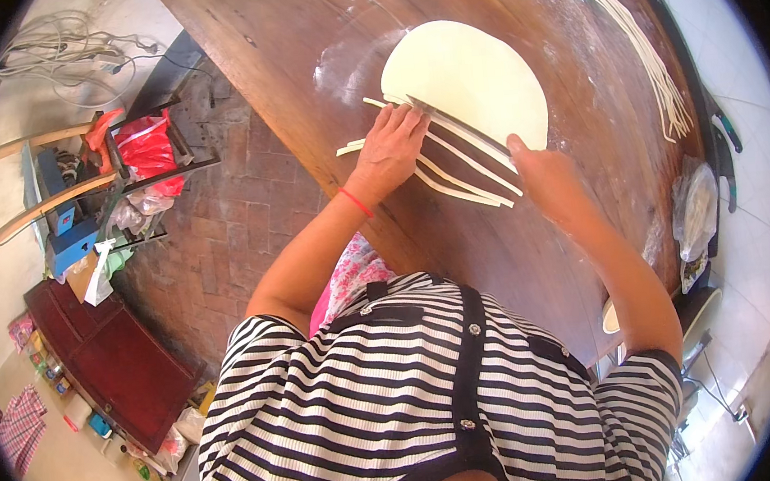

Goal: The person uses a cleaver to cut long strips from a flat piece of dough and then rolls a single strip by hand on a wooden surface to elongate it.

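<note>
A pale, rounded sheet of dough (474,74) lies flat on the floured wooden table (288,38), its near side cut straight. My right hand (546,173) grips a knife (461,124), whose blade lies along that straight edge. My left hand (392,141) rests palm down beside the blade's far end, fingers slightly spread and fingertips at the dough's edge. Several cut dough strips (466,195) run under or beside this hand and stick out on both sides of it. What its palm touches is hidden.
A bundle of long dough strips (640,37) lies along the table's right side. Beyond that edge are a clear plastic bag (694,209) and dark-handled tools (728,132). To the left stand a rack with a red plastic bag (147,147) and a dark red cabinet (129,355).
</note>
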Motion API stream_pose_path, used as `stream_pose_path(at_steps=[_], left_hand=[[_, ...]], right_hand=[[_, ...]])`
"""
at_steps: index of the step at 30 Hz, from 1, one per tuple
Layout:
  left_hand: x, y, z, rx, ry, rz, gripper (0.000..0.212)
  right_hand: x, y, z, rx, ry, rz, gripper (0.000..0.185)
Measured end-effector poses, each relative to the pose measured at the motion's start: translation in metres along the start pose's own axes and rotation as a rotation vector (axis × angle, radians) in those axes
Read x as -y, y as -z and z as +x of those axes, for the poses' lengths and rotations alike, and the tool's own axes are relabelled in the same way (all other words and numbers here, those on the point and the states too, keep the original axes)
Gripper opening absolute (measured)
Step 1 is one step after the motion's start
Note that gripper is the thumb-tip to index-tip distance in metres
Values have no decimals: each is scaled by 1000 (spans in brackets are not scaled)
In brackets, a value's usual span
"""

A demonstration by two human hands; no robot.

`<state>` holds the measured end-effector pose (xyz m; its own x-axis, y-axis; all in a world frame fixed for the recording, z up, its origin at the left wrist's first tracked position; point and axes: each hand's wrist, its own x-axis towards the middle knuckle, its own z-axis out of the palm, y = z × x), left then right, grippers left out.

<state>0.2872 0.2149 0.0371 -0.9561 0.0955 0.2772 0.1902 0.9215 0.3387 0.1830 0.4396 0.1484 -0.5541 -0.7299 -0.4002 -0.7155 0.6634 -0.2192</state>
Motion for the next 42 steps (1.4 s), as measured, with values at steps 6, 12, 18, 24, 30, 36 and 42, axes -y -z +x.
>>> stream_pose_path(at_steps=[6, 12, 18, 24, 30, 36, 42], left_hand=[[-19, -4, 2, 23, -93, 27, 41], [-36, -13, 1, 63, -104, 19, 40], [-49, -16, 5, 78, -145, 15, 39], [-53, -22, 6, 78, -132, -15, 37], [-74, -24, 14, 56, -182, -87, 37], [-84, -31, 16, 74, -185, -84, 36], [-80, -28, 15, 83, -207, -102, 31]], right_hand=[[-10, -3, -19, 41, -42, 79, 32], [-31, -13, -34, 45, -33, 22, 26], [-37, -13, -47, 38, -35, 39, 24], [-58, -18, -70, 52, -116, 49, 13], [-74, -20, -82, 160, -118, -21, 24], [-94, -55, -83, 130, -123, 37, 26], [-103, -78, -90, 7, -66, 95, 16]])
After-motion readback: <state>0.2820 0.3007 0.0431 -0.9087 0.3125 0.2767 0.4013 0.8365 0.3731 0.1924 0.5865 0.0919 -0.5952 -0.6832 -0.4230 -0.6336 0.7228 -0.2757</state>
